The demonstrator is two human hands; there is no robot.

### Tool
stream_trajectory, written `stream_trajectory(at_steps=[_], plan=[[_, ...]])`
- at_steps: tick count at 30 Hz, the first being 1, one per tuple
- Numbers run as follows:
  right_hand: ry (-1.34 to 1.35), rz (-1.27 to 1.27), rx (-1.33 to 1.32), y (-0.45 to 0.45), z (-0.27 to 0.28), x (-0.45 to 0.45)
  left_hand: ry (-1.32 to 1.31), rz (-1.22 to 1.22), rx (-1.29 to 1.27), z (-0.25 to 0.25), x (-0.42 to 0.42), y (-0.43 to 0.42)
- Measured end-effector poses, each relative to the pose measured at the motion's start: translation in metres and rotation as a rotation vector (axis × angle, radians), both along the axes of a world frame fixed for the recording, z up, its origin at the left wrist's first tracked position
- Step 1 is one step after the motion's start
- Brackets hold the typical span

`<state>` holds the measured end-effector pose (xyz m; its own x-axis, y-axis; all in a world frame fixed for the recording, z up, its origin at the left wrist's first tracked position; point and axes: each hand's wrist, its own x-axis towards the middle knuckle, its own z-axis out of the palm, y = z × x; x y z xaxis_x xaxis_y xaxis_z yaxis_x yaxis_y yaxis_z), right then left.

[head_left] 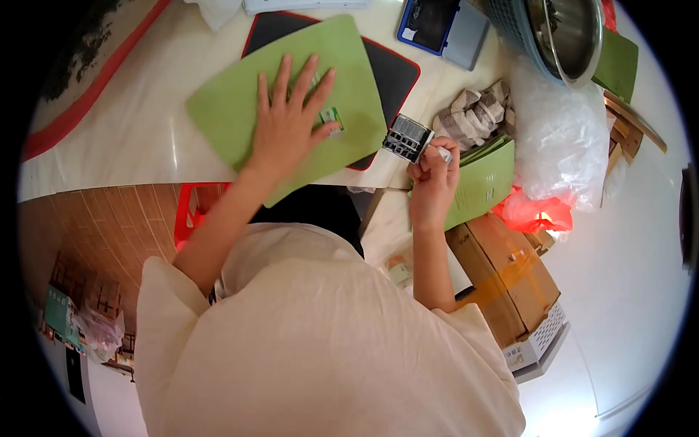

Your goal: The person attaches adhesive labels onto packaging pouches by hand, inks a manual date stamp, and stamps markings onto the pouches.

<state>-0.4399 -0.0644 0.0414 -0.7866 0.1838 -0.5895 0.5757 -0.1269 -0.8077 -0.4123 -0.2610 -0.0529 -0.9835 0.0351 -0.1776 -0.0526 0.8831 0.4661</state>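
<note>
My left hand [285,127] lies flat with its fingers spread on a green sheet [226,102], shaped like a flat bag or panel. A small green-and-white label [331,120] shows on the sheet beside my left thumb. Beneath the sheet is a black mat [393,69] with a red edge. To the right, the fingers of my right hand [435,175] are closed on a small rectangular piece with black-and-white print [408,138], perhaps a label; its exact kind is unclear. Close to that hand is a stack of similar green sheets [480,182].
A checked cloth [477,113] lies behind the stack. At the back are a blue-edged case [426,25] and a metal bowl [582,44] in a blue basket. Clear plastic bags [557,131] bulge at the right, above a cardboard box [502,269]. A red stool [186,218] is below the table's edge.
</note>
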Motion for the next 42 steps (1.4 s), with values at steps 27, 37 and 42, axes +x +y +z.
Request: stream_trajectory(at_steps=[27,37,42], plan=[[0.601,0.953,0.850,-0.042,-0.038,-0.014,0.085,0.122,0.177,-0.005,0.002,0.011],[0.584,1.004,0.870,-0.051,-0.041,-0.011,0.084,0.149,0.227,-0.004,0.002,0.010],[0.596,1.006,0.894,-0.053,-0.042,-0.010,0.077,0.144,0.215,-0.006,0.001,0.010]])
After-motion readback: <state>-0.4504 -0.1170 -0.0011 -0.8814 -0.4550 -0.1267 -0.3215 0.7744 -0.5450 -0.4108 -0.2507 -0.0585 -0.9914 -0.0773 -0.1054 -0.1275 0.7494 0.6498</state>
